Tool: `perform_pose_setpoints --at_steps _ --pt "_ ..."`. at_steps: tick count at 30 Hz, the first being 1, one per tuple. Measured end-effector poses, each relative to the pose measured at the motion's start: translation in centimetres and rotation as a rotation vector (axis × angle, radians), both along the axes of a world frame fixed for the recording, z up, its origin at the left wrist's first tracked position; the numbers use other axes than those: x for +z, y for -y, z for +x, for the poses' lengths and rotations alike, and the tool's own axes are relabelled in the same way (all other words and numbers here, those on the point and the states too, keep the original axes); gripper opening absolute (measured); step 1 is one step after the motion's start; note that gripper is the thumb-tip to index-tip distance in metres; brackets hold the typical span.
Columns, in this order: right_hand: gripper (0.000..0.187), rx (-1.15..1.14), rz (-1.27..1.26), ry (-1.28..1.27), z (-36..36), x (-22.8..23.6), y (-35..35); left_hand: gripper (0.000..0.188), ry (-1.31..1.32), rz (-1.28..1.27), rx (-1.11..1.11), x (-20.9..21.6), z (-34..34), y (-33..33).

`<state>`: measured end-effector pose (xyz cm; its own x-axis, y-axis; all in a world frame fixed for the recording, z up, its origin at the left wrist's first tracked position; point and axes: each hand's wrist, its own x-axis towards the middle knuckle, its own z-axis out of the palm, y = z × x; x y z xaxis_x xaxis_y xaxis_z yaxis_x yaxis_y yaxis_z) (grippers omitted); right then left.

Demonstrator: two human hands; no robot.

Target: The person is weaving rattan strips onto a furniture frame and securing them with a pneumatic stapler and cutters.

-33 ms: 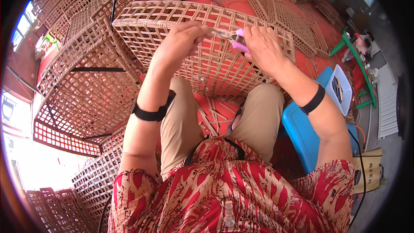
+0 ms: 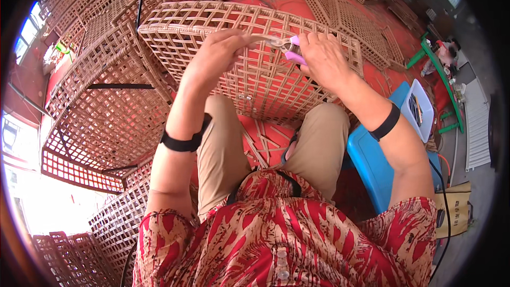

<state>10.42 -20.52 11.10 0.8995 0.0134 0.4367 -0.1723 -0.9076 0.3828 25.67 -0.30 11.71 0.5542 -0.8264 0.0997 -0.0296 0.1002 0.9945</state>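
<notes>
My right hand [image 2: 325,58] is closed round a pair of pliers with purple handles [image 2: 294,57], its metal jaws pointing left. A light brown woven strip end [image 2: 261,38] reaches from the jaws to my left hand [image 2: 219,56], whose fingers are pinched on it. Whether the jaws bite the strip I cannot tell. Both hands are above the upper edge of a large woven rattan panel [image 2: 260,87], which leans in front of my knees with an open lattice of brown strips.
Other woven frames [image 2: 114,114] stand on the left, more panels [image 2: 358,26] lie at the far right. Cut strips [image 2: 260,146] litter the red floor between my feet. A blue stool [image 2: 372,165] by my right leg bears a pale tray [image 2: 417,109] of tools.
My left hand has shifted slightly left, so more of the strip shows between its fingers and the pliers. The right hand has hardly moved.
</notes>
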Motion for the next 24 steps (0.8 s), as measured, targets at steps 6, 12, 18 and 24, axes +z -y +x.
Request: perform_pose_setpoints --at_steps 6,12,18,24 --pt "0.046 0.017 -0.020 -0.032 0.3 -0.7 0.9 0.020 -0.105 -0.003 0.099 -2.9 2.5 -3.9" --pt "0.025 0.120 -0.075 0.017 0.7 -0.3 2.6 0.036 0.923 0.479 0.483 -4.3 5.6 -6.0" --pt "0.048 -0.071 0.206 -0.058 -0.7 1.2 0.6 0.050 1.190 -0.115 0.325 -4.1 2.2 4.5" --pt "0.069 -0.386 0.612 0.251 -11.2 2.3 0.1 0.053 1.447 0.041 0.290 -5.2 4.2 9.0"
